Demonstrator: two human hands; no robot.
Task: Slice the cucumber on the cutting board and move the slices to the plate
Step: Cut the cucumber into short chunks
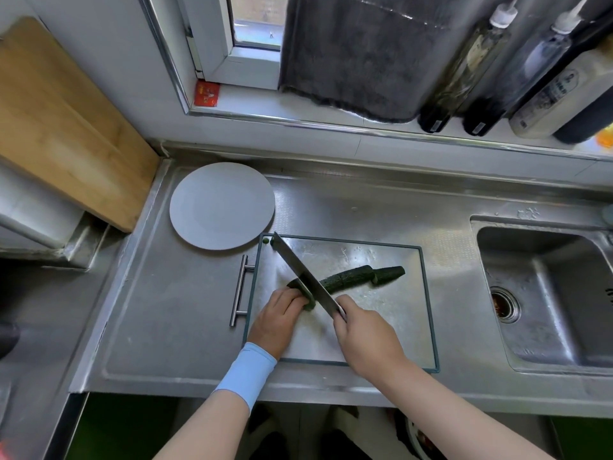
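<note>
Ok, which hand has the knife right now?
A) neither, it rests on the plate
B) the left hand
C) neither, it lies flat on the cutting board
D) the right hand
D: the right hand grips the knife by its handle, blade across the cucumber, while the left hand holds the cucumber's near end.

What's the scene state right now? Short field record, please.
left hand: holds the near-left end of the cucumber
right hand: grips the knife
knife: blade across the cucumber beside the left hand, tip towards the plate
cucumber: on the cutting board, with an end piece cut off at the right
plate: on the counter past the board's far-left corner, no slices on it yet
sink: right of the board
</note>
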